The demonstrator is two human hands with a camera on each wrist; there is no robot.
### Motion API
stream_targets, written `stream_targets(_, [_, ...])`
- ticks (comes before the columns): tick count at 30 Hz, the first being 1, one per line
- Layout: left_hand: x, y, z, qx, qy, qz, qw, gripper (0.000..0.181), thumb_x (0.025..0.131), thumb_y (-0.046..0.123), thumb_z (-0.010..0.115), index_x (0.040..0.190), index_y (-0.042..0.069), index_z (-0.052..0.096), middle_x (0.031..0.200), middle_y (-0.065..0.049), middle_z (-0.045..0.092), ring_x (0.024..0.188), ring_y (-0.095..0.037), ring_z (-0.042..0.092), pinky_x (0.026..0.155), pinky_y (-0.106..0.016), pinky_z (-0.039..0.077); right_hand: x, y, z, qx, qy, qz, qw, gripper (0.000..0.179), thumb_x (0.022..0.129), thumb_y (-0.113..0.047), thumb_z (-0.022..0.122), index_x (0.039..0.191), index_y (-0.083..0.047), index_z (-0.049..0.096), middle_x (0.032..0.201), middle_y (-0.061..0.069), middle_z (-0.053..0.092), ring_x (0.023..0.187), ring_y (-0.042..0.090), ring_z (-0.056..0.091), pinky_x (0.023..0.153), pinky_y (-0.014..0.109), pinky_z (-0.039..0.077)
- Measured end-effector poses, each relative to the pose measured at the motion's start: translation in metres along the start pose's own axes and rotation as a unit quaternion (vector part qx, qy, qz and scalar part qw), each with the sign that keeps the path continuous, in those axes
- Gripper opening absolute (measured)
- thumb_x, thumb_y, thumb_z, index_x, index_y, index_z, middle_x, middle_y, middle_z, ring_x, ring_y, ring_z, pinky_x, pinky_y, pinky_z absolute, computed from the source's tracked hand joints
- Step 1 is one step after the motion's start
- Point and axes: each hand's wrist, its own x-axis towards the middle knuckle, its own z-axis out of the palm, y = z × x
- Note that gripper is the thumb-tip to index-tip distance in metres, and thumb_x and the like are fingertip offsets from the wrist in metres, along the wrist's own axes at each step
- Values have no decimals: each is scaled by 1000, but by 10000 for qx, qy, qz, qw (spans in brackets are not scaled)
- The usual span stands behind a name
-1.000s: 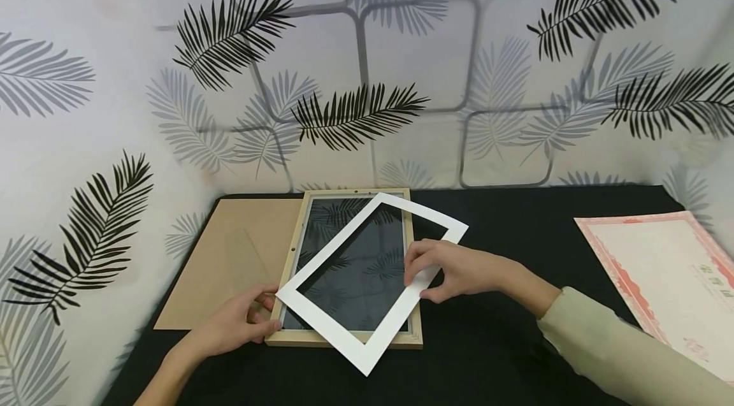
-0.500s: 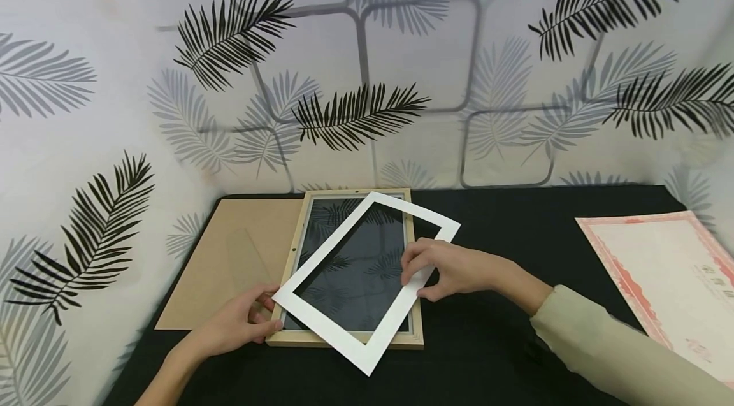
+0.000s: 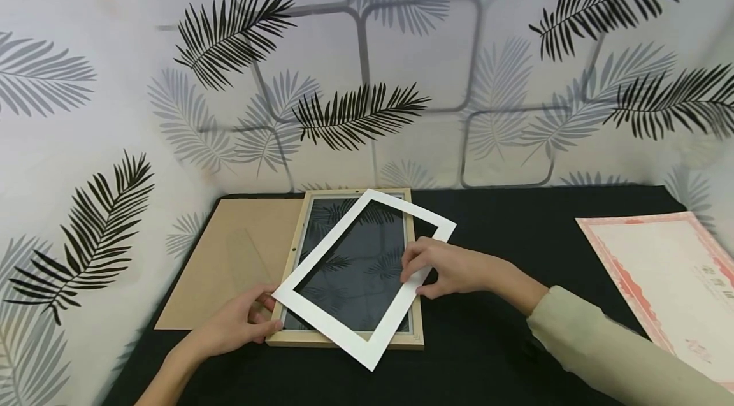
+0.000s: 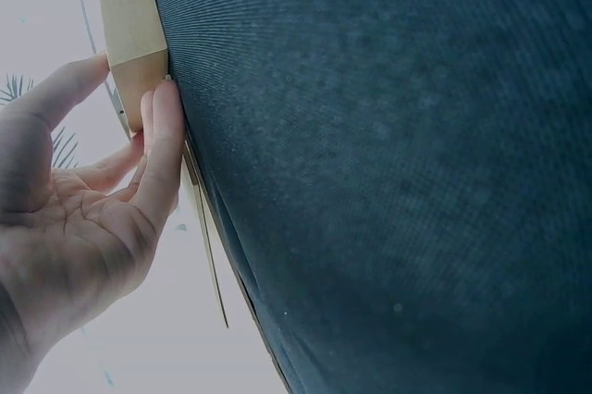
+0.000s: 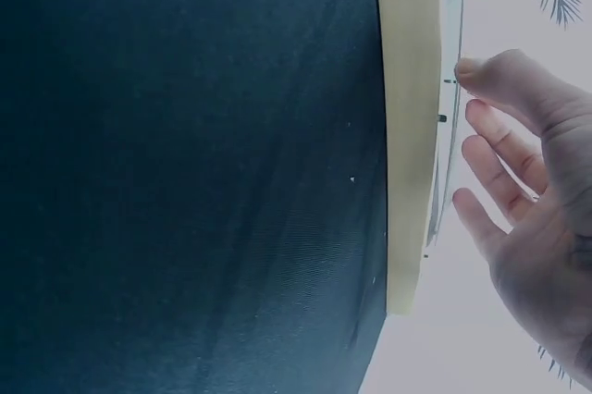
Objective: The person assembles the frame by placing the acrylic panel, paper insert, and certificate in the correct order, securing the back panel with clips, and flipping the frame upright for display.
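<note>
A light wooden picture frame (image 3: 299, 338) lies on the black cloth, its glassy panel reflecting the leaf pattern. My left hand (image 3: 236, 324) holds the frame's near left corner; in the left wrist view the thumb lies on the upper edge of the wood (image 4: 134, 6) and fingers reach its side and underside. Turned askew over the frame is a white picture mat (image 3: 328, 320), its near corner sticking out past the frame's front edge. With thumb and fingers my right hand (image 3: 450, 269) pinches the mat's right side. The right wrist view shows that hand (image 5: 546, 181) just above the frame's side (image 5: 412, 135).
To the left, a brown backing board (image 3: 258, 221) extends beside the frame, with a clear, thin sheet (image 3: 246, 259) on it. A pink-bordered certificate (image 3: 648, 253) lies at the right. Behind the black-covered table (image 3: 516, 221) rises a leaf-patterned backdrop (image 3: 413, 55).
The white mat has shifted slightly left over the frame, and my right hand has moved left with it. My left hand and the frame have stayed in place.
</note>
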Motion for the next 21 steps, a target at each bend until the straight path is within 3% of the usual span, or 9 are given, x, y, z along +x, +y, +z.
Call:
stream_targets(5, [0,-2,0,-33,9,-8,10000,69,94,10,74,145,-16,35,110,-15,54,79,-25,63,61,-34,56,-7,8,-3,156,440,52,9989,27,87,-11,82,113,-13,76,117,-3,59,107,17,53,90,40,49])
stream_targets(9, [0,-1,0,-36,13,8,10000,68,95,10,74,145,-15,36,110,-15,54,81,-26,63,62,-34,57,-20,27,-10,567,1044,454,9919,24,89,-11,80,113,-11,76,115,-2,63,102,23,58,87,47,51])
stream_targets(15, [-1,1,1,34,63,-36,10000,66,94,10,75,143,-15,38,108,-14,55,81,-25,64,62,-34,57,-45,60,-13,1302,1948,1478,9608,31,91,-7,78,119,1,70,113,13,65,102,31,64,90,47,54])
stream_targets(21, [-3,4,2,26,114,-146,9998,60,93,10,76,135,-16,43,106,-14,56,81,-26,65,63,-35,58,-53,75,-10,1380,2261,2231,9381,39,92,-13,78,123,6,65,115,17,66,100,30,65,83,39,56])
